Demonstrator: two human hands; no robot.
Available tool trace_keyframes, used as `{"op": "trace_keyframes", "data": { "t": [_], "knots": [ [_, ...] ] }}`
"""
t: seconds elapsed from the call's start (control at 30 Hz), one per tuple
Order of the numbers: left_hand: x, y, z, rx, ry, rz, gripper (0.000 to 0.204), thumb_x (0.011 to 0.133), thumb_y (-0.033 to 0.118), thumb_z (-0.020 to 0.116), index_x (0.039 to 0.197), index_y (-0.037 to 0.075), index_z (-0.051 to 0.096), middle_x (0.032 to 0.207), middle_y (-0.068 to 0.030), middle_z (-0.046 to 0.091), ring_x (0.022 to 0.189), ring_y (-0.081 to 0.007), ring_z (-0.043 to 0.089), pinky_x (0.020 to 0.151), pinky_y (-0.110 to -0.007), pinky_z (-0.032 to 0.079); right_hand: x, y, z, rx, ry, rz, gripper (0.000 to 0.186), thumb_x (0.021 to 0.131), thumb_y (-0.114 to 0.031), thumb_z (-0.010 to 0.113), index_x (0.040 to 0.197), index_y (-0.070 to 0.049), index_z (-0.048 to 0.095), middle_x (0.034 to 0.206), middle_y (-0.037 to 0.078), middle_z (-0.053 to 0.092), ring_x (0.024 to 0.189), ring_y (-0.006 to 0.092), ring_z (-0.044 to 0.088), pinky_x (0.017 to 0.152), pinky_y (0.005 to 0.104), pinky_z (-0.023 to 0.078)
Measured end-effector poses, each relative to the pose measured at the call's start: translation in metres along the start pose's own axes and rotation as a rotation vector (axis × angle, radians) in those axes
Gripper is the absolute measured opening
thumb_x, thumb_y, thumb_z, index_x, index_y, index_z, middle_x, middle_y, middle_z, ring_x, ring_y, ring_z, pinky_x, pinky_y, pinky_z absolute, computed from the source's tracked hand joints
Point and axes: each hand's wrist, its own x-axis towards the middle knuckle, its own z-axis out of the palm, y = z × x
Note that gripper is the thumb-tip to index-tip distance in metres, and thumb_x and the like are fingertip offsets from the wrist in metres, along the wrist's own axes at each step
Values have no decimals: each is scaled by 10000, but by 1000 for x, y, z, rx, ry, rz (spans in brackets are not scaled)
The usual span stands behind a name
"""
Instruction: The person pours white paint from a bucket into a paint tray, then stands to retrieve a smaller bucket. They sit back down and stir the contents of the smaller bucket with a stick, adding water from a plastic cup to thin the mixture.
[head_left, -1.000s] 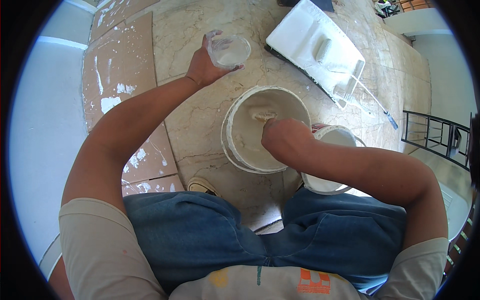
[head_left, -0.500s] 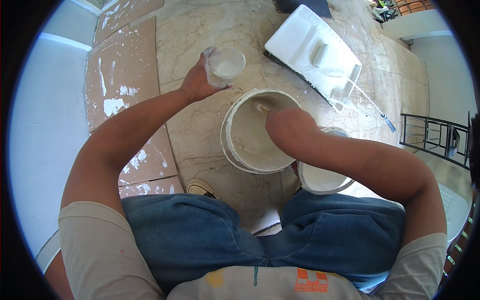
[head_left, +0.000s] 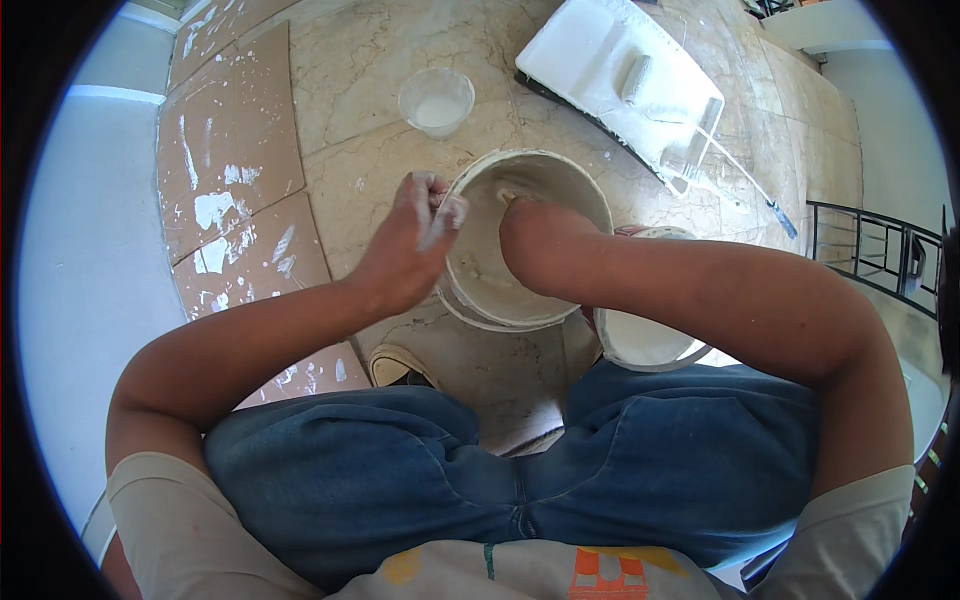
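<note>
A large off-white bucket (head_left: pixel 598 190) with pale paint or paste in it stands on the floor between my feet. My left hand (head_left: pixel 425 240), its fingers smeared white, is closed on the bucket's left rim. My right hand (head_left: pixel 545 245) reaches down into the bucket, fingers curled round a tan wooden handle (head_left: pixel 507 196); most of that tool is hidden, so its kind is unclear. Beyond the bucket, a clear plastic cup (head_left: pixel 437 102) with white liquid in it stands on the floor, apart from both hands.
A smaller bucket of white paint (head_left: pixel 640 338) stands at the right, partly under my forearm. Farther right lies a white paint tray (head_left: pixel 590 50) with a paint roller (head_left: pixel 637 80). Paint-splashed cardboard (head_left: pixel 235 150) runs along the left wall. A black metal rack (head_left: pixel 870 250) is at the right.
My left hand has set the plastic cup down on the floor, let go of it and moved back to the bucket's rim. My right hand has sunk deeper into the bucket.
</note>
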Motion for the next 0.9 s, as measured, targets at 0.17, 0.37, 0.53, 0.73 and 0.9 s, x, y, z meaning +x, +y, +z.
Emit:
{"op": "trace_keyframes", "data": {
  "t": [0.17, 0.37, 0.53, 0.73, 0.9],
  "knots": [
    [8, -17, 27, 62, 104, 102, 360, 1081, 256, 474, 1260, -30, 347, 1129, -249, 444, 997, -425, 534, 947, -451, 430, -4, 4, -3, -131, -40, -116, 230, 808, -57, 743, 1031, -28, 794, 1078, 183, 761, 992, 307, 752, 780, 414, 612],
    [7, -32, 31, 29, 126, 188, 353, 1084, 240, 466, 1258, -27, 315, 1121, -231, 411, 989, -399, 501, 976, -429, 403, -10, 10, 12, -123, 10, -165, 250, 836, -22, 686, 1069, 48, 743, 1093, 229, 733, 984, 360, 745, 773, 429, 616],
    [7, -31, 27, -74, 79, 152, 368, 1084, 261, 477, 1250, -23, 311, 1105, -218, 400, 980, -361, 478, 972, -422, 400, -15, 14, 8, -160, -27, -240, 226, 847, 25, 626, 1037, 125, 697, 1049, 302, 708, 938, 407, 741, 751, 456, 614],
    [7, -28, 25, -9, 103, 164, 404, 1078, 289, 498, 1244, -23, 304, 1086, -217, 409, 989, -354, 482, 969, -429, 406, -15, 12, 14, -134, -30, -128, 218, 831, -24, 680, 1023, 31, 766, 1101, 224, 735, 989, 370, 743, 789, 436, 612],
    [9, -31, 11, -94, -33, 161, 359, 1067, 247, 511, 1291, 44, 318, 1123, -92, 398, 1029, -177, 430, 966, -345, 400, -21, 28, 8, -364, -27, -367, 166, 801, -37, 693, 931, 34, 767, 1008, 213, 747, 903, 342, 754, 744, 441, 604]
  ]
}}
